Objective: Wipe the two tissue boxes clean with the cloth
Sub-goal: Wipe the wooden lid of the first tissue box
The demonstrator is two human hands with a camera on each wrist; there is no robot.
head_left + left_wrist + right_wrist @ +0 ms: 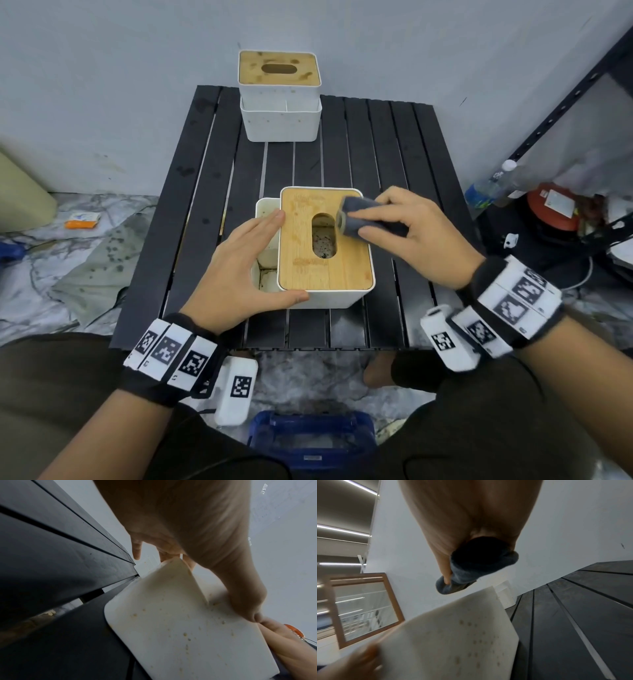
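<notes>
The near tissue box, white with a bamboo lid and an oval slot, stands at the front of the black slatted table. My left hand braces its front left corner, fingers straight along the lid's edge and thumb on the front wall. My right hand grips a folded dark grey cloth over the lid's far right part. In the wrist views the box walls show brown specks, and the cloth hangs just above the box. The far tissue box, its lid stained, stands at the table's back edge.
An open stained compartment sits on the near box's left side. A plastic bottle, a red object and a dark metal rack stand to the right. A blue case lies on the floor between my knees.
</notes>
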